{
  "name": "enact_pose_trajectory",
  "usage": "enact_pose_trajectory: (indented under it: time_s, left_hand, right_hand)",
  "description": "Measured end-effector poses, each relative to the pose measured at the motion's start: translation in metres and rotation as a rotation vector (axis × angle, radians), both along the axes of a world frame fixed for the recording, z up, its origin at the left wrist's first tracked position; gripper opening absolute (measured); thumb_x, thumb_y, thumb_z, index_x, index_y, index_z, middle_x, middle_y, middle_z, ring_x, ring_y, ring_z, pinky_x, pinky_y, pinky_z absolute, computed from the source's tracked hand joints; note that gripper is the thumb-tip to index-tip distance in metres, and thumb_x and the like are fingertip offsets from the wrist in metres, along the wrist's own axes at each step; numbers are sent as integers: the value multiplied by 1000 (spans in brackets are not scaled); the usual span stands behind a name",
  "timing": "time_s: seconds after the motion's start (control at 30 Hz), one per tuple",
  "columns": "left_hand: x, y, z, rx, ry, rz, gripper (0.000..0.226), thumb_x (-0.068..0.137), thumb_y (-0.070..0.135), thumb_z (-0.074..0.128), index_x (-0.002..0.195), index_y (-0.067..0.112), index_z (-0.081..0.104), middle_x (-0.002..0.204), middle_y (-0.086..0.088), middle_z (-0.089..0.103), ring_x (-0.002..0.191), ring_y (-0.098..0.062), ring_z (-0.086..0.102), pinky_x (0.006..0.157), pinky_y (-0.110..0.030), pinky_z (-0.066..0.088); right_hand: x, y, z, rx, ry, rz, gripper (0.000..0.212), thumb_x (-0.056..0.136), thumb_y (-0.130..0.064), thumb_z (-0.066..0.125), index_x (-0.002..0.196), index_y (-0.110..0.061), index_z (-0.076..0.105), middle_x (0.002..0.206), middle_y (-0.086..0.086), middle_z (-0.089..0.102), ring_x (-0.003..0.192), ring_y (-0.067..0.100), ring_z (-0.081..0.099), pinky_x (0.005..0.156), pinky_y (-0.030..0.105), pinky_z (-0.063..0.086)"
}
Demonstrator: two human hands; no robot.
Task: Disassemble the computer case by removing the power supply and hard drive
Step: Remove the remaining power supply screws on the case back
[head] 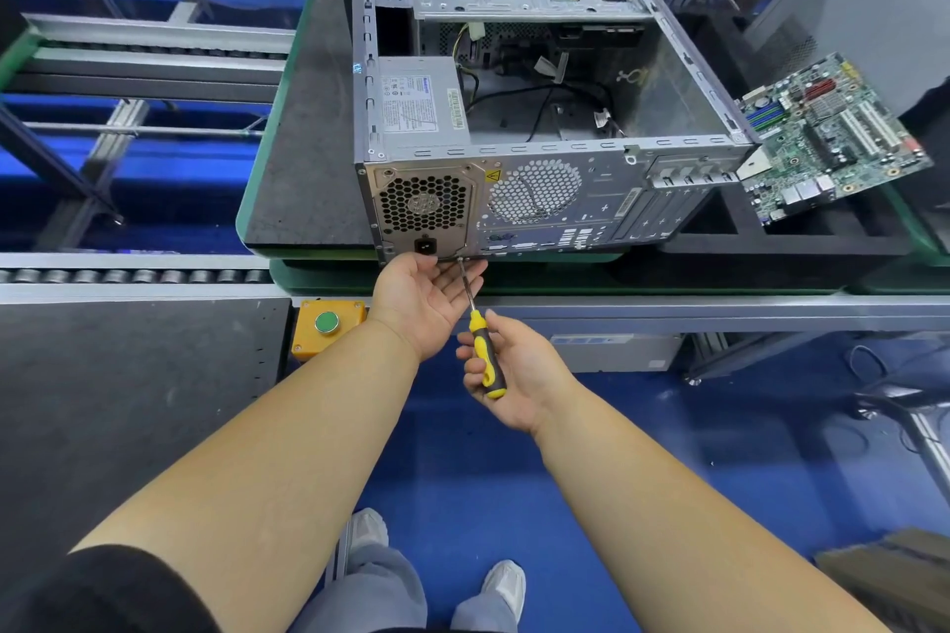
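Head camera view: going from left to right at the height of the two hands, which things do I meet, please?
Yellow box with green push button → left hand, open under the case's rear edge → screwdriver → right hand, which grips the handle.

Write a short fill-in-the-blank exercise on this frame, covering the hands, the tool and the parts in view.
1. The right hand grips a screwdriver whose handle is black and ____.
2. The left hand lies palm up, cupped beneath the screwdriver's ____.
3. The power supply sits ____ the computer case.
4. The motherboard lies ____ the case, to its right.

Missing words: yellow; tip; inside; outside
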State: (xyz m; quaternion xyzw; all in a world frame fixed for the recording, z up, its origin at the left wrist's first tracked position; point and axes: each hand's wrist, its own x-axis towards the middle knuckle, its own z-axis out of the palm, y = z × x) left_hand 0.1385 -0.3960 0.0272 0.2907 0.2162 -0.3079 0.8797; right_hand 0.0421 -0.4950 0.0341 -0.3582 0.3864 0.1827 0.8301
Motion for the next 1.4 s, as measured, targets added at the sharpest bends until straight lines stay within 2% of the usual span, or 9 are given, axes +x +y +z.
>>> enact_pose_trajectory:
  time_s: [0.13,0.43,0.6,0.7,0.8,0.87,0.97,1.1,1.4]
  left_hand:
    - [0,0,0,11,-3,-2,37,96,13,37,126,-3,51,126,-26,62,113,-40,63,105,-46,44]
    - [2,-1,2,42,0,-10,37,96,12,36,127,-5,50,125,-26,62,110,-39,65,96,-44,49]
    - [3,-2,4,72,10,-32,35,99,13,35,125,-5,51,125,-26,61,115,-38,62,99,-44,47]
    - [4,-2,4,134,28,-89,34,101,17,37,121,-5,55,118,-26,66,116,-36,62,93,-41,50]
    - [4,-2,3,238,47,-178,35,101,22,41,115,-2,61,111,-21,71,109,-31,67,85,-38,53]
    - [4,-2,1,286,44,-197,31,100,22,44,108,1,65,103,-18,74,98,-27,72,81,-37,54]
    - [3,-1,1,309,41,-188,24,99,18,47,101,3,66,94,-14,76,83,-23,75,77,-35,55]
    - [5,-3,3,321,35,-165,19,98,14,49,93,5,65,85,-12,76,75,-20,75,72,-32,55]
    - [6,-7,7,372,34,-171,15,98,13,52,91,5,63,76,-9,75,71,-16,73,63,-28,55]
  right_hand:
    - [-1,-1,-1,-14,-7,10,40,105,-30,43,99,2,66,69,7,63,54,11,52,48,20,46]
    - [0,0,-5,-229,32,3,24,90,-32,71,91,-8,70,64,-1,67,52,11,60,50,24,52]
    - [4,0,0,-146,22,-18,19,89,-26,72,89,-9,64,63,2,63,46,9,51,44,20,46]
    - [3,0,3,-54,13,-18,27,96,-33,61,92,-6,64,66,6,62,47,9,48,43,19,44]
    - [2,-1,4,-5,8,-6,40,103,-33,46,102,1,65,70,8,63,49,9,48,44,18,43]
    - [2,-1,5,-8,4,-12,39,103,-29,44,108,4,65,73,10,64,50,10,50,46,19,44]
    - [2,-1,4,-26,-11,-14,34,102,-26,48,106,3,66,72,10,64,52,11,52,48,21,47]
    - [1,0,1,-68,-20,7,30,101,-27,54,100,-1,68,70,6,64,54,12,54,49,22,47]
    - [3,-1,-2,-232,6,37,23,91,-32,70,101,-12,67,70,0,72,51,9,58,51,23,50]
